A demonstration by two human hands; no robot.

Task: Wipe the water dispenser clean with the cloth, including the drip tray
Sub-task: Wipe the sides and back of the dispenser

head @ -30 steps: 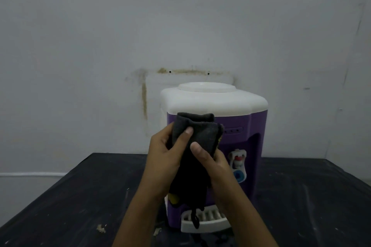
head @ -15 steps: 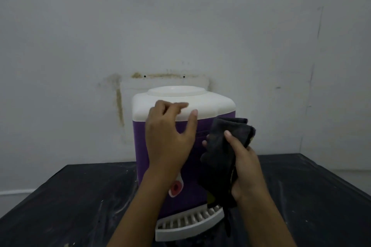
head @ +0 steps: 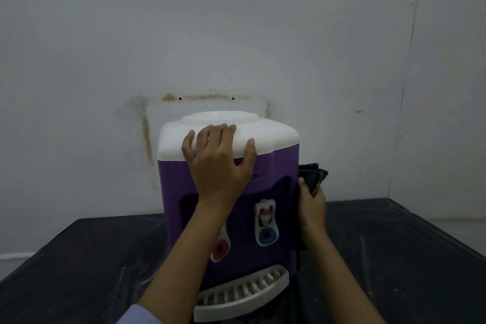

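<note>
Water dispenser [head: 268, 176] mid-counter [head: 394, 258], near far edge. Left grip [head: 219, 163] curled over its white top. Right grip [head: 311, 202] clamps cloth [head: 314, 172] against right side, fingers hidden. Drip tray [head: 242, 294] left end covered by forearm.

The cloth [head: 313, 174] is mostly hidden behind the dispenser [head: 278, 166].

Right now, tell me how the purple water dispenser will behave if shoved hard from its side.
Probably light: no bottle sits on the water dispenser, so it may slide on the table. It's tall over its base, so it could tip; the left hand holding its white top likely steadies it.
</note>
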